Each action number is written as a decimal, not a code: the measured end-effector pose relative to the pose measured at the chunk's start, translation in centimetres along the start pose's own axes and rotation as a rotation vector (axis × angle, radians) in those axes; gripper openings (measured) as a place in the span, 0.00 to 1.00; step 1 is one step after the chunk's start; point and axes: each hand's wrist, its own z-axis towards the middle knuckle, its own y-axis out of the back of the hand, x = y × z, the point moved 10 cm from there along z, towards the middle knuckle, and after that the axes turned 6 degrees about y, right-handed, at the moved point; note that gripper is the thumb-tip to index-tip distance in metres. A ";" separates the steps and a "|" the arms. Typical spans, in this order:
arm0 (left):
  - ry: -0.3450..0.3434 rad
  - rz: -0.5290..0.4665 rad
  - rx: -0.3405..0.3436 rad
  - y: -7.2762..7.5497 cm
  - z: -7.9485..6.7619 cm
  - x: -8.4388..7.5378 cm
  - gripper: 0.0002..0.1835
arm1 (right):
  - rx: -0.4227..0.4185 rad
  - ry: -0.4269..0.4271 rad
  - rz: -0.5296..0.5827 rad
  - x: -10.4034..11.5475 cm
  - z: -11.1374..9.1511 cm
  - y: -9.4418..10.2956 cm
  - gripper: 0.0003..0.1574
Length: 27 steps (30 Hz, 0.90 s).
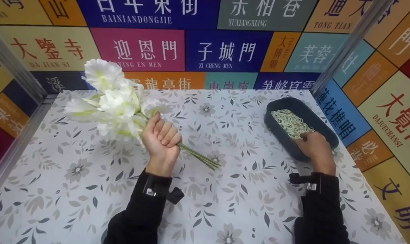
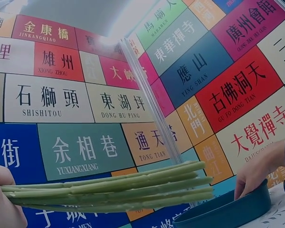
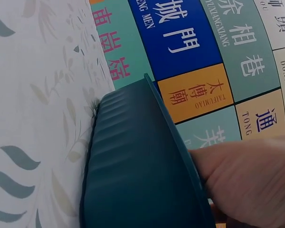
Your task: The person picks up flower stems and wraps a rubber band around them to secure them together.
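Two hands out: one curled, one dipped in the container

Left hand (image 1: pixel 162 139): left of the dark green container (image 1: pixel 282 136), well apart. Fingers folded in a grip, thumb uppermost. Left forearm (image 1: pixel 137 206) dark-sleeved, angled up from the near side; strap at wrist. Right hand (image 1: pixel 314 145): over the container's near end, fingers pointing down inside. Right forearm (image 1: pixel 322 206) dark-sleeved, nearer than the container, strapped likewise. Right fingertips mostly hidden; possibly pinching, can't confirm.

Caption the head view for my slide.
Left hand grips white flowers by their stems; right hand reaches into a dark tub of rubber bands.
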 end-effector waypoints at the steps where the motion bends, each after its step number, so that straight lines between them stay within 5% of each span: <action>1: -0.006 -0.001 -0.001 0.0 0.0 -0.1 0.30 | 0.006 -0.009 0.000 -0.2 0.0 0.0 0.46; 15: -0.020 -0.019 -0.008 0.1 -0.1 -0.5 0.30 | -0.102 -0.026 -0.012 -0.7 0.1 0.1 0.19; 27: -0.002 -0.023 -0.006 0.2 0.0 -0.2 0.30 | -0.091 -0.021 -0.019 -0.4 0.1 0.0 0.20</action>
